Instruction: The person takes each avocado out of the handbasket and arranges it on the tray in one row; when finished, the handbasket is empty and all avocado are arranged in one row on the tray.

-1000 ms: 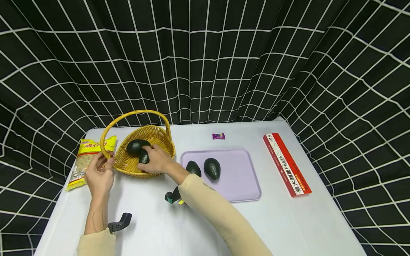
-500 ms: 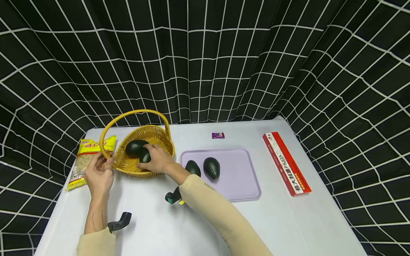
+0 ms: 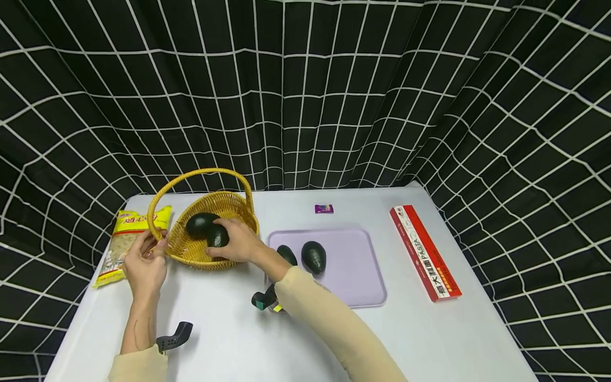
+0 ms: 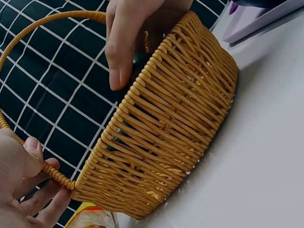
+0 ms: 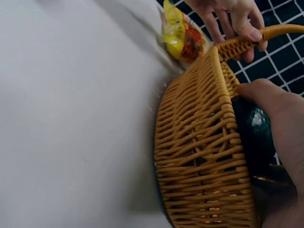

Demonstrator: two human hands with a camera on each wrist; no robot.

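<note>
Head view: the right fingers partly hide their gripped avocado.

I am working in what looks like a curtained-off recording booth, as in a lab, for black cloth with a white grid hangs behind the white worktop and along its left and right sides, and small black camera units sit at my wrists above it.

Held avocado — now more in view
</note>
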